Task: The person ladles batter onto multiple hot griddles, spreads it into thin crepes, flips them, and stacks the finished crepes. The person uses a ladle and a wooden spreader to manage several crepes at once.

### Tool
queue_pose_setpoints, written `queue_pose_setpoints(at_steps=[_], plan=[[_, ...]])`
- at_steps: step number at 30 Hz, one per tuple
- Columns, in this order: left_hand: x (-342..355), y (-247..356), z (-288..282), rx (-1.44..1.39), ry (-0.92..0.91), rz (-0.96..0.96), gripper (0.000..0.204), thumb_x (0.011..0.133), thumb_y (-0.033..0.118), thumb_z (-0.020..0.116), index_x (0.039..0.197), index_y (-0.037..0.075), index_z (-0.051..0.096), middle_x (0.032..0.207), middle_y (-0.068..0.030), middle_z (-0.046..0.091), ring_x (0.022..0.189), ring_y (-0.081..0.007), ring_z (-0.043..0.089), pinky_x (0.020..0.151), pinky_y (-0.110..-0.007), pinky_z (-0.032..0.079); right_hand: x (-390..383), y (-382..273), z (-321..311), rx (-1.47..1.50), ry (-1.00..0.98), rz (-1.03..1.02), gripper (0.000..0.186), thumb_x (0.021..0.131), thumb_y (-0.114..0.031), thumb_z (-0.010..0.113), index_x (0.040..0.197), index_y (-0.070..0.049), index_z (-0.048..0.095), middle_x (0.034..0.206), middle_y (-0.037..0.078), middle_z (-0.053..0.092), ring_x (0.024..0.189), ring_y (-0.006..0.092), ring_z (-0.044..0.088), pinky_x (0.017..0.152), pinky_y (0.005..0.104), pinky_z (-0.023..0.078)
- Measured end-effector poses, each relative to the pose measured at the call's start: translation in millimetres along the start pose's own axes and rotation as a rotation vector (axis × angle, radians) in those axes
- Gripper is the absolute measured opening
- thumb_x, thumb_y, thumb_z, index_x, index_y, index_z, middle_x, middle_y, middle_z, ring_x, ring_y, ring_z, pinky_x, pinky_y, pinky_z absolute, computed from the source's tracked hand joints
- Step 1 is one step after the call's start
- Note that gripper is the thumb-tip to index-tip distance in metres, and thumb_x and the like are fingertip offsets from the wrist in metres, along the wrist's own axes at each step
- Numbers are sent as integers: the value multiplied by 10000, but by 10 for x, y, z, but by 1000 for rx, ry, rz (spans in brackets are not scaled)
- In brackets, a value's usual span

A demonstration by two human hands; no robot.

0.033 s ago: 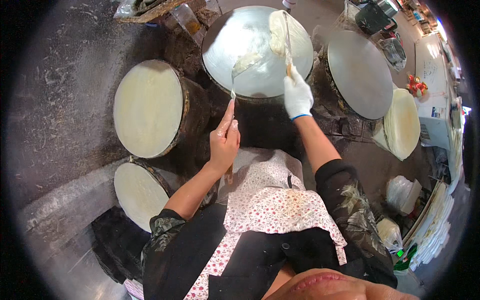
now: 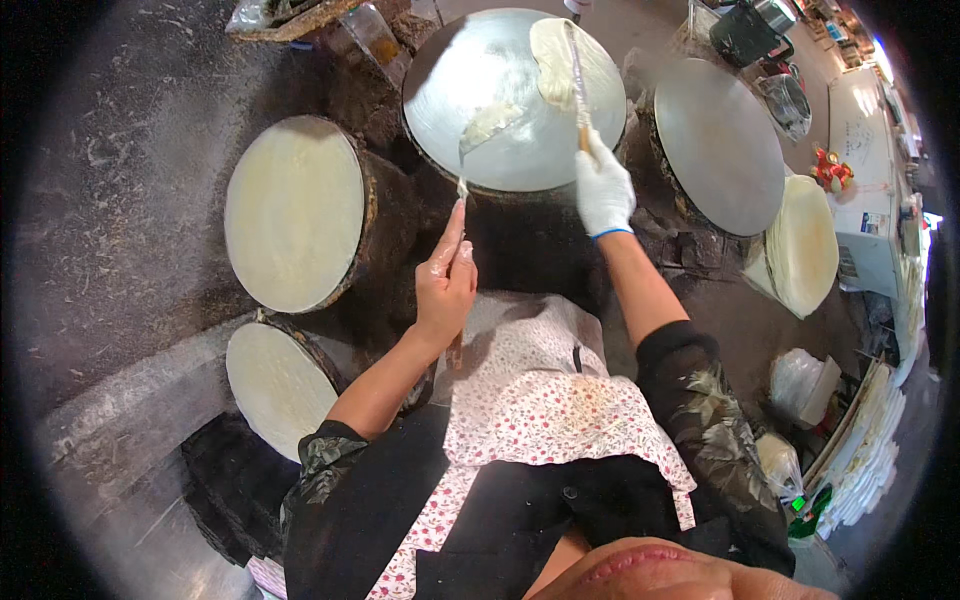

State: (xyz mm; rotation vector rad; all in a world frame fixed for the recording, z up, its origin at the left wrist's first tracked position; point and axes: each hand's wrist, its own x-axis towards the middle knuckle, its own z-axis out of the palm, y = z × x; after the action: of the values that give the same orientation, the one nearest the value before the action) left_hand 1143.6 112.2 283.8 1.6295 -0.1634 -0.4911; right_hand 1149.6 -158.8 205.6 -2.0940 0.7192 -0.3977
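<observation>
Straight ahead is a round pale metal griddle (image 2: 450,85), with a pool of creamy batter (image 2: 556,75) on its far right part. My bare left hand (image 2: 446,292) is closed round the handle of a scraper; its batter-coated blade (image 2: 488,128) lies over the griddle's near middle. White-gloved, my right hand (image 2: 606,192) grips the wooden handle of a long narrow spreader (image 2: 578,88). The spreader's blade reaches across the batter. Smears of batter show on my left fingers.
Two griddles on the left, a nearer one (image 2: 280,385) and a farther one (image 2: 293,215), carry thin pale sheets. A bare-looking griddle (image 2: 718,150) stands at right, beside a stack of round flat sheets (image 2: 805,245). A dark pot (image 2: 745,38) is at far right.
The batter's edge has spread slightly to the left. My right hand has shifted a little right and nearer with the spreader; my left hand and scraper have barely moved.
</observation>
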Motion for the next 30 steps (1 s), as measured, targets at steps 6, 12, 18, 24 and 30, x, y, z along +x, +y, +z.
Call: queue_pose_setpoints(at_steps=[6,12,18,24,30], plan=[[-193,-30,-62,37,14,97,558,1088,22,506,1629,130,422,670,79,424,579,-15,375,530,-210,366,67,26,118,-162,-19,111,501,1007,-330,589,1499,-235,583,1181,201,738,1019,388,728,906,438,560],[-279,-46,-88,-26,35,201,565,1088,16,508,1632,131,413,673,75,430,582,-20,372,529,-210,367,155,70,119,5,131,67,500,1005,-301,604,1484,-157,597,1289,181,725,1142,326,720,1011,388,521],[-367,-65,-134,-11,36,136,563,1083,28,526,1627,130,423,688,70,440,609,-17,384,554,-208,378,294,-38,216,-210,-116,111,486,992,-345,598,1459,-214,625,1235,195,732,1086,379,716,961,415,544],[-464,-77,-185,31,102,139,544,1081,12,510,1612,106,445,682,71,445,591,-16,371,532,-207,356,376,7,197,-86,47,23,488,996,-242,619,1473,-138,613,1167,189,763,1044,223,740,956,336,534],[-523,-48,-197,-27,117,110,555,1090,24,496,1631,113,411,673,79,442,577,-16,379,532,-202,361,488,-13,234,-265,-113,7,500,982,-324,620,1462,-182,624,1135,228,753,1003,327,750,919,402,550]])
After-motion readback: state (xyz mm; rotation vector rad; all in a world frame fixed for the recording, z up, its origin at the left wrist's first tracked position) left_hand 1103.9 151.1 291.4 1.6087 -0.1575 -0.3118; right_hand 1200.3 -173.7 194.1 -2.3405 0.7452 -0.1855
